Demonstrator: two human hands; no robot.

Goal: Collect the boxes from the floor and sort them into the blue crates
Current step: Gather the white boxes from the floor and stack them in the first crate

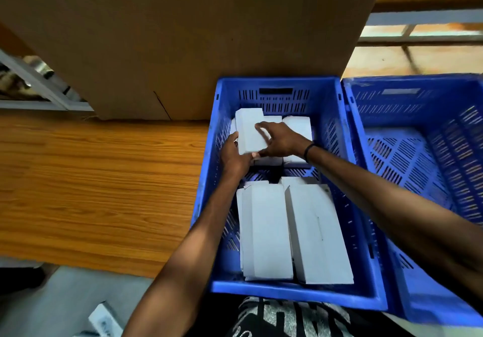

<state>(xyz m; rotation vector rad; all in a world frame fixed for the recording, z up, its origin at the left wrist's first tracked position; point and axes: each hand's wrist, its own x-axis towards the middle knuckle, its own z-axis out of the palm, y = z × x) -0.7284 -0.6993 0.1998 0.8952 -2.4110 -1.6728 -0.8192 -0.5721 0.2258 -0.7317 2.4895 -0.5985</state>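
A blue crate (337, 127) stands on a wooden table and holds several white boxes. Two long white boxes (266, 232) lie side by side in its near half, and more lie in the far half. Both my hands are over the far half on one white box (248, 130) that sits on top of the others. My left hand (234, 155) grips its near left corner. My right hand (281, 140) holds its right side, fingers spread over the top and thumb at the near edge. A second blue crate (418, 153) to the right holds nothing I can see.
A large brown cardboard carton (183, 36) stands behind the crates. The wooden tabletop (91, 180) stretches to the left. On the grey floor at the lower left lies a small white box (104, 319). A metal frame (34, 83) shows at the far left.
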